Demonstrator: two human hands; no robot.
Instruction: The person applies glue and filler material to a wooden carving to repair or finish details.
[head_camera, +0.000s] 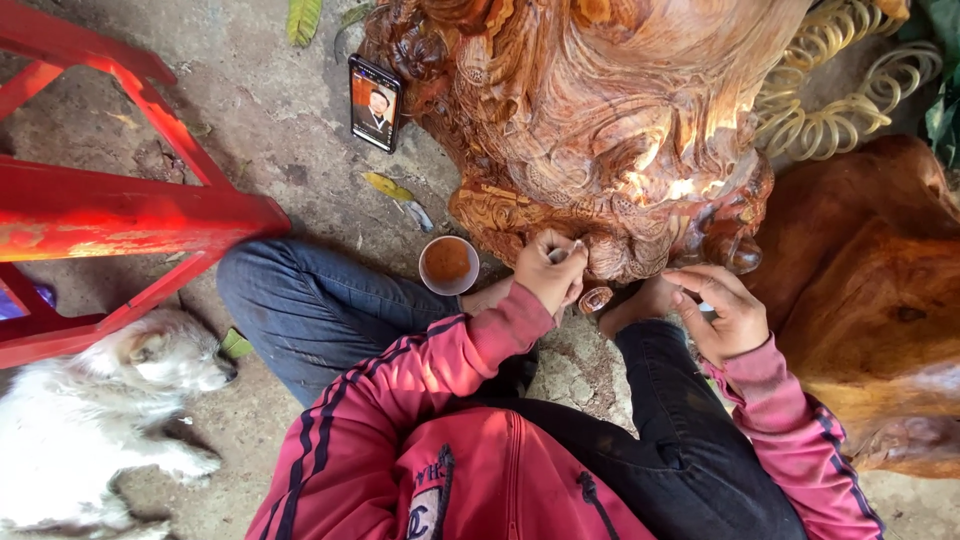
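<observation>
Dirt floor | glossy orange carved wood (600, 130) | left grip (550, 275) pinching small tool | right grip (725, 310) half-curled, contents unclear

One large carved block of reddish-brown wood (600, 130); one uncarved brown wooden slab (870, 300); one small round cup of orange-brown paste (448, 264); one black smartphone with a lit screen (375, 102); one red plastic stool (110, 205); one white dog (90, 410); two pale yellow coiled hoses (840, 90); two hands, the left hand (550, 275) and the right hand (725, 312); three fallen leaves (303, 18).
</observation>
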